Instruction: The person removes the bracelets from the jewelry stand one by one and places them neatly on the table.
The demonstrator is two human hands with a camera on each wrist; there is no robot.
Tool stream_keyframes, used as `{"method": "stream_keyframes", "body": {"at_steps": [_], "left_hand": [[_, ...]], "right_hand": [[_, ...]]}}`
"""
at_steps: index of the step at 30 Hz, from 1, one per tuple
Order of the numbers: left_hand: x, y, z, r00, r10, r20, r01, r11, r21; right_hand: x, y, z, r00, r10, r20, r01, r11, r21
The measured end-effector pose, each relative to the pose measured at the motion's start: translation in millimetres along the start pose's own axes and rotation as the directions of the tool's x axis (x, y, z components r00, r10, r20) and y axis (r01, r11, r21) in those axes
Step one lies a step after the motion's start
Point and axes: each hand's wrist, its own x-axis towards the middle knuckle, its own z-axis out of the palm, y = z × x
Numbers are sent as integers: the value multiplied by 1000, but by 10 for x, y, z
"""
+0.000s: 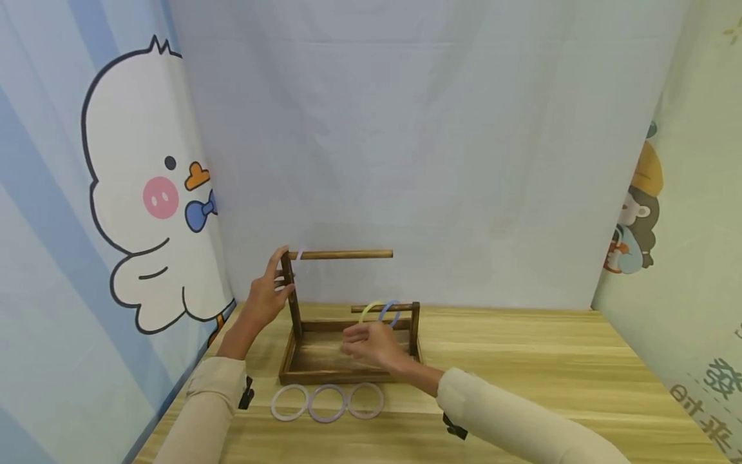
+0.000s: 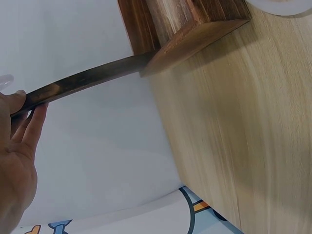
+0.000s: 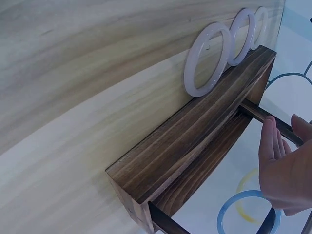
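Three smooth rings lay at the head view's lower centre, below a dark, grained wooden stand whose post the left hand gripped. The right hand, straight-fingered and empty, hovered near a yellow ring and a blue ring; the head view alone showed the whole upper rod, the right wrist view a parted thumb.
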Motion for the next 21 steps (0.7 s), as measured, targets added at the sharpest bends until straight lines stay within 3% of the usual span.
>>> {"method": "stream_keyframes", "body": {"at_steps": [6, 21], "left_hand": [[5, -9, 6, 1000, 11, -13, -11, 1000, 9], [-3, 35, 6, 1000, -13, -1, 13, 1000, 6]], "right_hand": [[84, -72, 39, 999, -34, -11, 34, 997, -64], [218, -157, 108, 999, -40, -23, 39, 998, -55]]}}
